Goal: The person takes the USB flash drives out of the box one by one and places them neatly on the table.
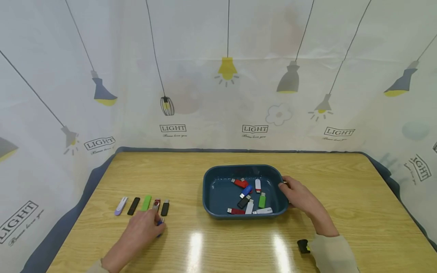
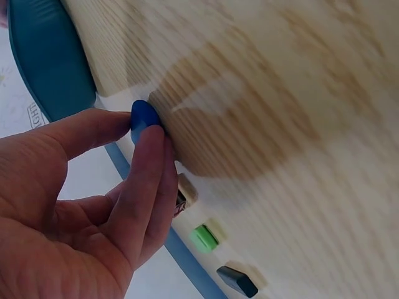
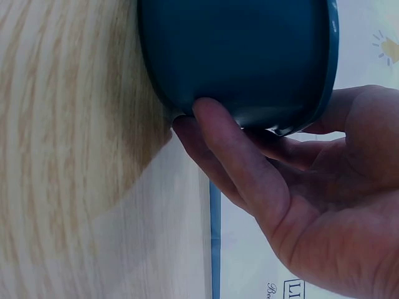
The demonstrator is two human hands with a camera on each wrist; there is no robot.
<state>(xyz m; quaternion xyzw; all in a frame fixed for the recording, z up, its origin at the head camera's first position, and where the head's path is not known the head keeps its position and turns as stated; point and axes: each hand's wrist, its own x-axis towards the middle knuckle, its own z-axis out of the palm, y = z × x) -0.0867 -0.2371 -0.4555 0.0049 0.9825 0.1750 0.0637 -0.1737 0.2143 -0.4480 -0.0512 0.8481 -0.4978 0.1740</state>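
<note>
Between the thumb and fingers of my left hand [image 1: 141, 230] is a blue USB flash drive [image 2: 144, 117], pinched close over the table left of the tray. Just beyond these fingers, a row of flash drives runs leftward: a black one [image 1: 165, 208], a red and silver one [image 1: 156, 204], a green one [image 1: 146, 203], another black one [image 1: 134, 206] and a lilac and white one [image 1: 121, 206]. My right hand [image 1: 300, 195] grips the right end of a dark blue tray [image 1: 218, 191], thumb at the rim, fingers along the outer wall [image 3: 237, 56].
Several flash drives lie jumbled in the tray, among them a green one [image 1: 261, 201], a blue one [image 1: 246, 191] and a dark red one [image 1: 236, 211]. A small black and yellow object [image 1: 302, 246] sits beside the right sleeve [image 1: 332, 253]. A lamp-print curtain [image 1: 205, 94] surrounds the wooden table [image 1: 239, 246].
</note>
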